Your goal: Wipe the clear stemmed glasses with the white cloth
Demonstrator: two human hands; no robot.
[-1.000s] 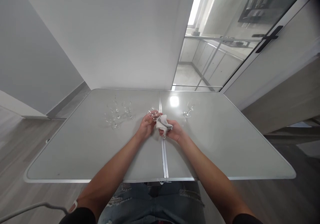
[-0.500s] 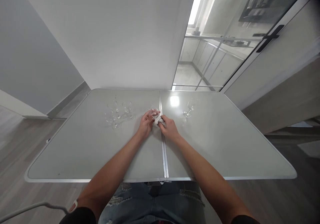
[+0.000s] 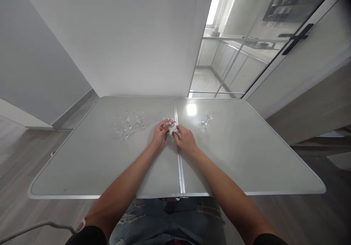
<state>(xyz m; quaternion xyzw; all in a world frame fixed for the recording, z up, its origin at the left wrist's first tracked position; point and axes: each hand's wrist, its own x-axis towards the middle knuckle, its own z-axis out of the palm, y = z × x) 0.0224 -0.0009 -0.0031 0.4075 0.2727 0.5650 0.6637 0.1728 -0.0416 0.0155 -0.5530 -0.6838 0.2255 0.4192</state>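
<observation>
Near the table's middle seam, my left hand (image 3: pixel 159 133) is closed around a clear wine glass (image 3: pixel 168 121), which lies tilted with its bowl away from me. A crumpled white cloth (image 3: pixel 173 129) is pinched in my right hand (image 3: pixel 186 137) and presses against the glass just right of my left fingers. Fingers and cloth hide part of the glass, so its stem and foot cannot be made out clearly. Both hands are close together, just above the tabletop.
Several clear stemmed glasses (image 3: pixel 127 136) stand in a group left of my hands. Another stemmed glass (image 3: pixel 205 123) stands to the right, past the metal seam (image 3: pixel 181 175). The grey table (image 3: pixel 241 157) meets a white wall (image 3: pixel 137 55) at its far side; a glass door (image 3: pixel 233 66) is beyond.
My right hand and the cloth have shifted slightly against the glass. My left hand keeps its hold, and the standing glasses are where they were.
</observation>
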